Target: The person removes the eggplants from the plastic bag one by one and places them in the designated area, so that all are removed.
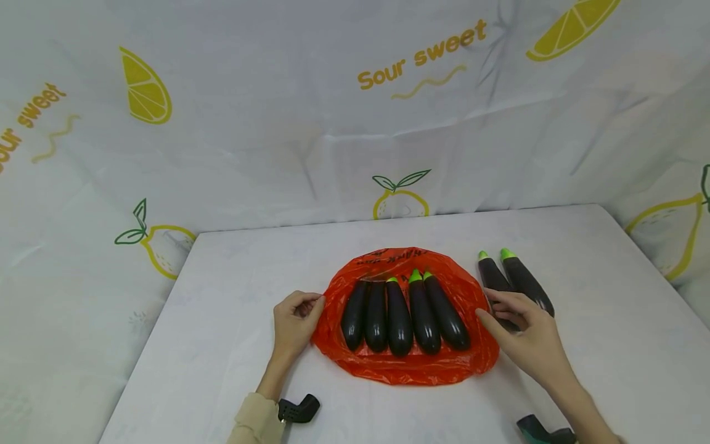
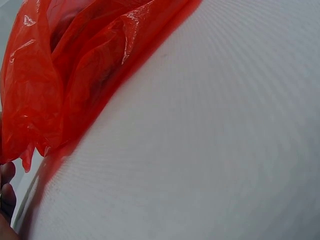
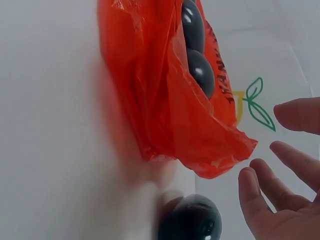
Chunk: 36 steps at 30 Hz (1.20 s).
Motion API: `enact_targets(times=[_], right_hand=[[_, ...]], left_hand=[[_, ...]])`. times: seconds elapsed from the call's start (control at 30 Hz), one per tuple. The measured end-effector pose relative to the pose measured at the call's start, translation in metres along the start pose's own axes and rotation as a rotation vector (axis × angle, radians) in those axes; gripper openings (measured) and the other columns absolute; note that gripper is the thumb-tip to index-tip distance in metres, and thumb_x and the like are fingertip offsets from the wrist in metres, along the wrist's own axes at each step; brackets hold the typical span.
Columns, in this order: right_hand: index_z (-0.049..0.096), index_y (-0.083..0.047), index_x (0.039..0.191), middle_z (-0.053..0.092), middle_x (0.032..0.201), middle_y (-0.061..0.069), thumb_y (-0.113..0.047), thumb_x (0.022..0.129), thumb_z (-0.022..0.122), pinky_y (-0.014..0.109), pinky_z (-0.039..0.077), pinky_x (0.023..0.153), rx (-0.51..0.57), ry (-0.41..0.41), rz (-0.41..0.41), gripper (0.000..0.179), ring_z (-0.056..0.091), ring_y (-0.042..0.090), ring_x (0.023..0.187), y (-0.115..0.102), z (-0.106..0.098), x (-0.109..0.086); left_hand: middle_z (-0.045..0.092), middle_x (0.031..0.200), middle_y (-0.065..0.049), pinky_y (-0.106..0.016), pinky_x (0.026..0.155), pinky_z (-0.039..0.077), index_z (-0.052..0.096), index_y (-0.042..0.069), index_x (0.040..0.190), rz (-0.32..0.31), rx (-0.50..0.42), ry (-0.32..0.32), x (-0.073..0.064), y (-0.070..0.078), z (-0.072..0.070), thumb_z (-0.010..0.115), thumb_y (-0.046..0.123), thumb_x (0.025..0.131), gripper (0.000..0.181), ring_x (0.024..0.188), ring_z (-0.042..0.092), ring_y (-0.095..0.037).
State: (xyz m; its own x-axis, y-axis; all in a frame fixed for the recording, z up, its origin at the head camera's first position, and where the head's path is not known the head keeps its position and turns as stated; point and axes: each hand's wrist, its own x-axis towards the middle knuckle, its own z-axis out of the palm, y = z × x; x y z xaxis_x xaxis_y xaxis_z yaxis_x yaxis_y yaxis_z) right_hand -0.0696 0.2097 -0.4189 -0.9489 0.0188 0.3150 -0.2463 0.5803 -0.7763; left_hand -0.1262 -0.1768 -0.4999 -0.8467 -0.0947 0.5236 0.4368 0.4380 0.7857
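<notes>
Backdrop (image 1: 249,92), one, pale cloth, printed with lemons and the words "Sour sweet", stood behind everything. Table (image 1: 233,271), one, white-covered, lay before me. Red plastic bag (image 1: 410,373), one, sat mid-table, mouth spread wide, its dark lettering at the far rim. Eggplants in the bag (image 1: 399,317), five, dark and glossy, lay side by side (green ends showed on three). Loose eggplants (image 1: 527,280), two, rested on the table just right of the bag, one partly hidden behind my fingers. My left hand (image 1: 296,320) pinched the bag's left edge between curled fingers and thumb. My right hand (image 1: 529,333) was near the right edge, fingers well parted from the thumb, holding nothing. Dark wrist devices (image 1: 299,409), two, one by each wrist.
</notes>
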Motion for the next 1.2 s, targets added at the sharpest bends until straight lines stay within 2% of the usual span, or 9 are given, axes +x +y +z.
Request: enact_targets(times=[0.33, 0.63, 0.77, 0.97, 1.2], right_hand=[[0.071, -0.004, 0.125, 0.070, 0.117, 0.018, -0.006, 0.084, 0.082, -0.001, 0.044, 0.080, -0.030, -0.044, 0.037, 0.042, 0.057, -0.010, 0.090, -0.005, 0.008, 0.000], [0.071, -0.002, 0.124, 0.070, 0.115, 0.017, -0.008, 0.083, 0.083, 0.000, 0.045, 0.081, -0.021, -0.086, 0.024, 0.043, 0.059, -0.004, 0.089, -0.017, 0.014, 0.001], [0.071, -0.002, 0.123, 0.071, 0.113, 0.015, -0.006, 0.083, 0.083, 0.002, 0.047, 0.080, -0.027, -0.091, 0.009, 0.042, 0.060, -0.003, 0.088, -0.021, 0.017, 0.000], [0.072, -0.002, 0.122, 0.071, 0.111, 0.014, -0.005, 0.082, 0.084, 0.004, 0.048, 0.081, -0.051, -0.109, -0.005, 0.042, 0.067, 0.019, 0.090, -0.023, 0.022, -0.001], [0.073, -0.002, 0.121, 0.071, 0.110, 0.014, -0.009, 0.081, 0.085, 0.008, 0.051, 0.080, -0.098, -0.128, 0.008, 0.042, 0.068, 0.023, 0.091, -0.023, 0.028, 0.000]], left_hand=[[0.067, 0.072, -0.006, -0.017, 0.060, 0.046, 0.079, 0.009, 0.090, -0.003, -0.013, -0.012, 0.000, 0.001, 0.000, 0.077, 0.005, 0.088, 0.006, 0.066, 0.053, -0.006], [0.068, 0.071, -0.008, -0.017, 0.060, 0.045, 0.078, 0.006, 0.087, -0.023, 0.009, -0.004, 0.000, 0.005, 0.000, 0.078, 0.000, 0.085, 0.007, 0.067, 0.052, -0.005], [0.066, 0.069, -0.013, -0.021, 0.057, 0.045, 0.077, 0.000, 0.085, -0.010, 0.023, 0.013, 0.002, 0.016, 0.001, 0.077, -0.007, 0.082, 0.008, 0.065, 0.051, -0.007], [0.065, 0.067, -0.013, -0.026, 0.055, 0.046, 0.075, -0.004, 0.083, 0.012, 0.006, 0.025, 0.005, 0.040, -0.002, 0.076, -0.012, 0.080, 0.008, 0.063, 0.050, -0.010], [0.065, 0.068, -0.013, -0.026, 0.056, 0.046, 0.076, -0.004, 0.083, -0.013, -0.007, 0.023, 0.005, 0.043, -0.002, 0.076, -0.012, 0.080, 0.009, 0.064, 0.051, -0.010]])
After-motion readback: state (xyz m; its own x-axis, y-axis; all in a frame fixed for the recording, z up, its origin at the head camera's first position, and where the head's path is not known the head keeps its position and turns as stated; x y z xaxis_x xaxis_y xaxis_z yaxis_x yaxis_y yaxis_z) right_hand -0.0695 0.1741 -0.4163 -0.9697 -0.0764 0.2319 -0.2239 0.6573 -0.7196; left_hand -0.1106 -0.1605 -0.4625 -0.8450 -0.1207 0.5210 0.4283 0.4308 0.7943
